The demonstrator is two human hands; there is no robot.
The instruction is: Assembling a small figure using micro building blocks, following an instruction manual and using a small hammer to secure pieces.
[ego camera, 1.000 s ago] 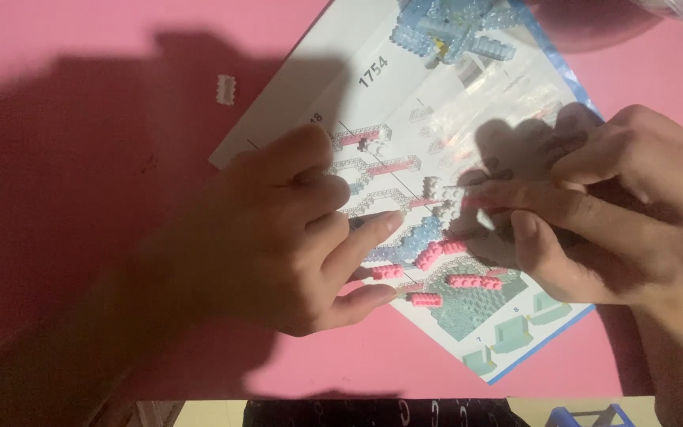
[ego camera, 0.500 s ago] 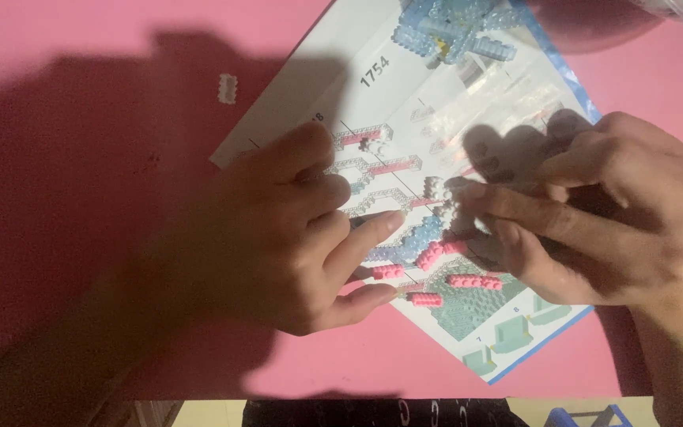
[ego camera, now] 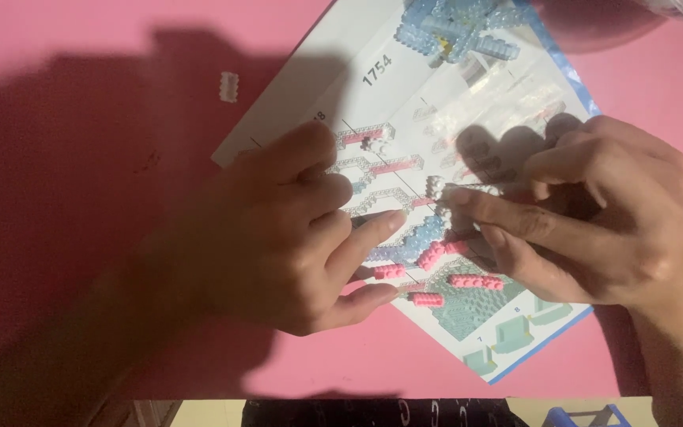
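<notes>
A small assembly of tiny plastic bricks (ego camera: 435, 237) lies on a printed instruction sheet (ego camera: 405, 95), between the two hands. Its visible parts are a white studded row at the top, a pale blue curved section in the middle and pink pieces at the lower edge. Fine detail of the joints is too small to tell.

The right hand (ego camera: 594, 213) rests over the right side of the assembly. Its fingers (ego camera: 507, 217) are extended and nearly closed together, and the tips pinch the white studded row at the top of the assembly.

The left hand (ego camera: 278, 237) lies palm down on the left part of the sheet. Its fingers (ego camera: 373, 229) are loosely curled; one tip points at the pale blue section and touches or nearly touches it. Whether this hand grips any piece cannot be determined.

Loose pink plastic bricks lie on the sheet just below the assembly: one short piece (ego camera: 390, 271) beside the left fingertips, one (ego camera: 426, 299) lower down, and one longer strip (ego camera: 477, 281) under the right hand.

The sheet is white with a blue border, shows printed pictures of brick models, and lies tilted on the pink desk (ego camera: 81, 47). A single small white brick (ego camera: 229, 85) rests on the desk, well apart from the sheet's left edge.
</notes>
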